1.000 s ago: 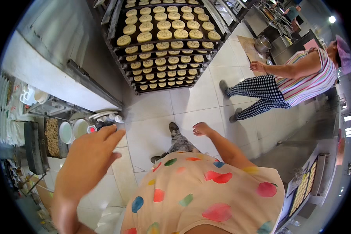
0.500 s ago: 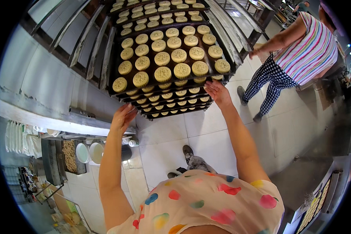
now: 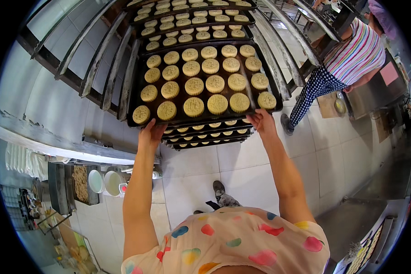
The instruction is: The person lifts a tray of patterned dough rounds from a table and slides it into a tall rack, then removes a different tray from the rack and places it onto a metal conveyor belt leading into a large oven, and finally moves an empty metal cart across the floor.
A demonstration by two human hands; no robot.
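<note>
A dark baking tray [image 3: 180,99] bears several rows of round, pale yellow mooncakes [image 3: 214,83] with stamped tops and ridged sides. Its front edge is held at both ends. My left hand [image 3: 151,134] grips near the left corner, thumb up against the rim and fingers partly hidden beneath. Toward the right corner, my right hand [image 3: 262,122] closes on the same edge, its fingers partly under the tray. The tray lies between the side rails of a metal rack [image 3: 118,61]. More filled trays sit above and below it.
A co-worker in a striped top [image 3: 355,48] stands to the right by a metal table [image 3: 388,86]. White buckets [image 3: 113,180] and a bin of brown crumbly stuff [image 3: 81,182] are at lower left. Another tray of pastries [image 3: 367,249] shows at lower right. Tiled floor [image 3: 192,162] lies below.
Both hands have closed on the tray's front edge, and the tray has come out toward me, covering more of those below. The co-worker has turned toward the table at right.
</note>
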